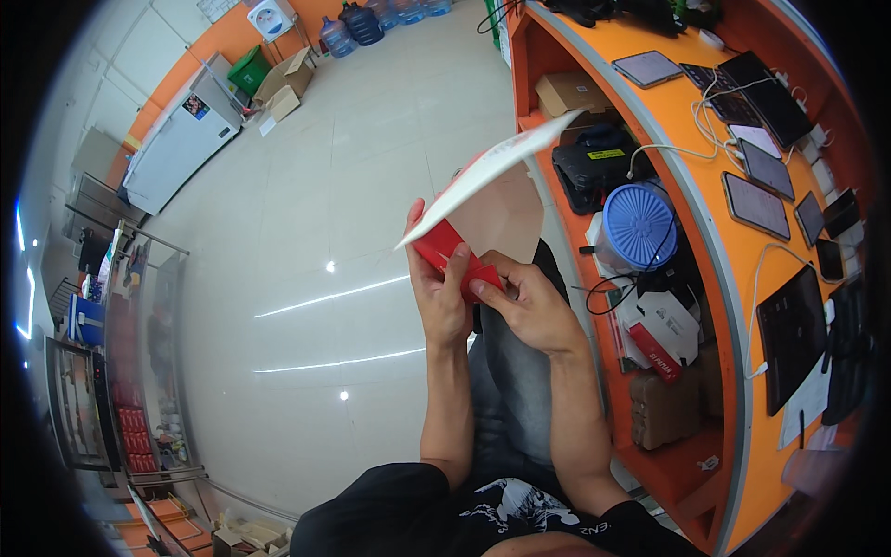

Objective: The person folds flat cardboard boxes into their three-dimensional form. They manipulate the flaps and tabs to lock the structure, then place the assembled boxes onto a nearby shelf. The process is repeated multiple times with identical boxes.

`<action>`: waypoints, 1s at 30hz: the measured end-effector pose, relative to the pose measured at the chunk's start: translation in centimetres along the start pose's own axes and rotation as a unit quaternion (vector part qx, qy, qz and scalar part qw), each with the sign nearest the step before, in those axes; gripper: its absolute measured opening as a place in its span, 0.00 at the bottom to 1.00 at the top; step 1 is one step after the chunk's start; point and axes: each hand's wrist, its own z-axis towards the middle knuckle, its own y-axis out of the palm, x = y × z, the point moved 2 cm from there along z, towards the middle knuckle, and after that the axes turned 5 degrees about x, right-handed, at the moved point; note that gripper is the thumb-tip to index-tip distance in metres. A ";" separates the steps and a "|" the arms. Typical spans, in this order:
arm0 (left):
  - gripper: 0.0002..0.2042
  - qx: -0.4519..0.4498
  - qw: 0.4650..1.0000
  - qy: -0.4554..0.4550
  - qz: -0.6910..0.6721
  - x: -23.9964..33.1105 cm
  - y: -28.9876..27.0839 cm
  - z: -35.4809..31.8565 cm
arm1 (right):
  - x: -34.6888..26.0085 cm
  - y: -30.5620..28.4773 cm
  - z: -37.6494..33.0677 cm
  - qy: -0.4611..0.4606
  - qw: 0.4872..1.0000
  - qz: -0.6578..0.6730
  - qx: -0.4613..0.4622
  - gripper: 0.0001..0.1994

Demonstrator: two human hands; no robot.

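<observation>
I hold a flat red-and-white cardboard box blank (483, 200) in front of me, above my lap. My left hand (438, 288) grips its red lower part from the left, thumb on the front. My right hand (527, 304) pinches the red fold at the bottom from the right, fingertips pressing on the crease. The white flap of the blank slants up and to the right, toward the counter's shelves. A brown inner panel shows behind the flap.
A curved orange counter (715, 241) runs along my right, with several tablets and phones on charging cables. Its lower shelf holds a blue-lidded tub (639, 227), a black bag (594, 167) and boxes. A white chest freezer (181, 144) and water bottles stand across the tiled floor.
</observation>
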 end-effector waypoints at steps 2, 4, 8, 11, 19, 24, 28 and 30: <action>0.36 -0.002 1.000 0.007 0.007 0.0 0.0 0.0 | -0.1 -0.2 -0.1 0.035 0.999 -0.031 0.003 0.10; 0.37 0.012 1.000 -0.002 0.005 0.0 -0.2 0.1 | -0.6 -0.2 -0.1 -0.016 0.997 -0.070 0.043 0.10; 0.24 0.055 0.998 0.011 -0.030 0.1 -0.7 0.4 | -1.6 0.1 -0.1 -0.137 0.969 -0.134 0.153 0.10; 0.17 0.086 0.994 0.015 -0.063 -0.2 -1.1 0.5 | -1.7 0.2 0.1 -0.121 0.961 -0.164 0.186 0.12; 0.26 0.035 0.995 -0.003 -0.093 -0.5 -2.2 0.6 | -1.2 1.1 0.4 -0.216 0.940 -0.197 0.178 0.15; 0.24 0.019 0.998 -0.008 -0.061 -0.3 -1.7 0.4 | -1.3 1.1 0.4 -0.222 0.934 -0.224 0.167 0.15; 0.23 0.001 0.997 -0.036 -0.062 -0.5 -0.9 -0.2 | -1.2 1.2 0.3 -0.229 0.913 -0.297 0.160 0.17; 0.28 -0.013 0.994 -0.063 -0.085 -0.6 -0.6 -0.3 | -1.2 1.1 0.3 -0.235 0.907 -0.311 0.163 0.19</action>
